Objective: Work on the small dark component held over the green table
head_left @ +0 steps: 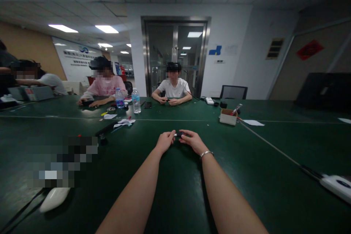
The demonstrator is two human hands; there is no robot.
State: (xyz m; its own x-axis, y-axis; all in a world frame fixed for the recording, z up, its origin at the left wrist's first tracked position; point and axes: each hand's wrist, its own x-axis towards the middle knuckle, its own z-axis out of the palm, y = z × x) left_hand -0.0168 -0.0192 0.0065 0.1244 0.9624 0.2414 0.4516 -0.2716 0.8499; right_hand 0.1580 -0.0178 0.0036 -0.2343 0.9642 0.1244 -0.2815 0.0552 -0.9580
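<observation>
My left hand [165, 142] and my right hand [194, 142] meet over the green table [175, 197], well in front of me. Between their fingertips is a small black object with a pale end [178, 135], too small to identify. My left thumb and fingers pinch its pale end. The fingers of my right hand close around its dark end and cover part of it. A silver bracelet [206, 154] circles my right wrist.
Ahead stand two water bottles [136, 101] and an open small box [228, 117]. A cable [270, 145] runs to a white device [336, 186] at right. A blurred item with a white end [55, 199] lies left. Two people [175, 89] sit opposite; others are far left.
</observation>
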